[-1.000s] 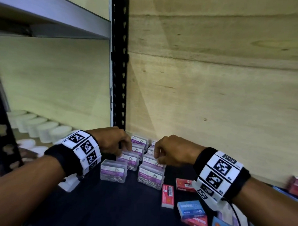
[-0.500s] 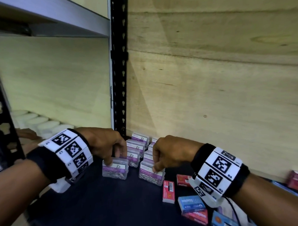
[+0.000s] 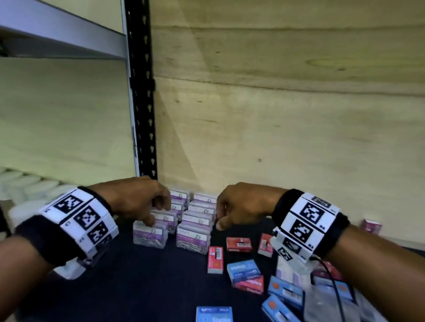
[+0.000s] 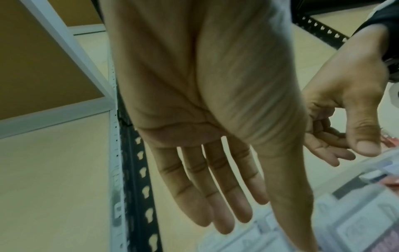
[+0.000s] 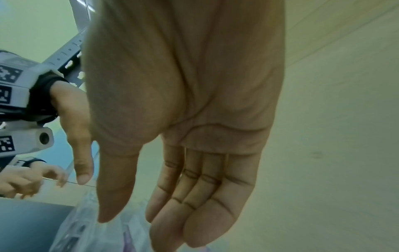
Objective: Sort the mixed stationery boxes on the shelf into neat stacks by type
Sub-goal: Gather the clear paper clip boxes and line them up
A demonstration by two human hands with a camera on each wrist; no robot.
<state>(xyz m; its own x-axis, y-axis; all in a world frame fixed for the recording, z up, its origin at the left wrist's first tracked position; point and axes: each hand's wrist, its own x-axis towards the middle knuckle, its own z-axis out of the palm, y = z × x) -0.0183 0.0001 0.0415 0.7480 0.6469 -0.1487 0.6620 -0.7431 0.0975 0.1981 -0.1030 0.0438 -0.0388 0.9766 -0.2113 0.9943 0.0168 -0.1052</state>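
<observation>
Clear paper clip boxes with purple labels stand in two rows on the dark shelf (image 3: 139, 296); the front left box (image 3: 150, 236) and the front right box (image 3: 192, 239) are the nearest. My left hand (image 3: 160, 210) hovers over the left row with straight fingers (image 4: 224, 204). Its thumb reaches down toward the boxes (image 4: 356, 221), but I cannot tell whether it touches them. My right hand (image 3: 219, 218) sits beside the right row, palm open, holding nothing (image 5: 140, 228). Red staple boxes (image 3: 239, 243) and blue staple boxes (image 3: 243, 270) lie scattered at front right.
A black perforated upright (image 3: 141, 91) and a wooden back panel (image 3: 278, 134) close the corner behind the rows. White round containers (image 3: 39, 188) fill the bay to the left. Another person's hand (image 5: 28, 180) shows at far left. A cable (image 3: 331, 277) hangs from my right wrist over the boxes.
My left hand came down onto the front left paper clip box half a second ago and has since opened above it. My right hand has drawn slightly right, off the right row.
</observation>
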